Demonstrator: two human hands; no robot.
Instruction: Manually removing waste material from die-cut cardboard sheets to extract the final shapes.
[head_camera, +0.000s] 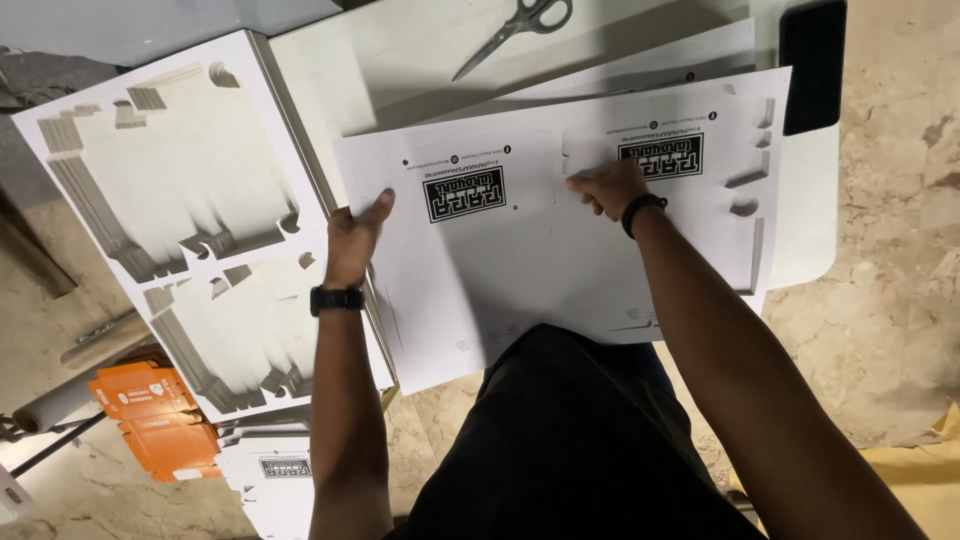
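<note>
Nearest to us, low on the left, orange flat-packed cartons lay stacked on the floor, with more printed white sheets piled just beside them. We saw no open container with anything in it; the cartons were folded flat.

Above our lap lay the white die-cut card sheet, spread flat over the near edge of the worktop and overhanging it toward us. Its long axis ran left to right, tilted slightly, with the right end farther away. It looked matte white, with two black printed blocks reading upside down from our side, small round marks, and cut slots and tabs along its right edge.

Our left hand gripped the sheet's left edge, thumb on top, fingers curled beneath out of sight. Our right hand was closed into a loose fist on the sheet near the right printed block, fingers tucked under; we could not tell whether they pinched a cut piece or only pressed down. Each wrist carried a dark band.

Left of the sheet, leftover card frames with punched-out shapes lay overlapping. Farther off, more sheets lay under ours, and grey-handled scissors rested at the far side, blades closed, tip pointing toward our near left.
</note>
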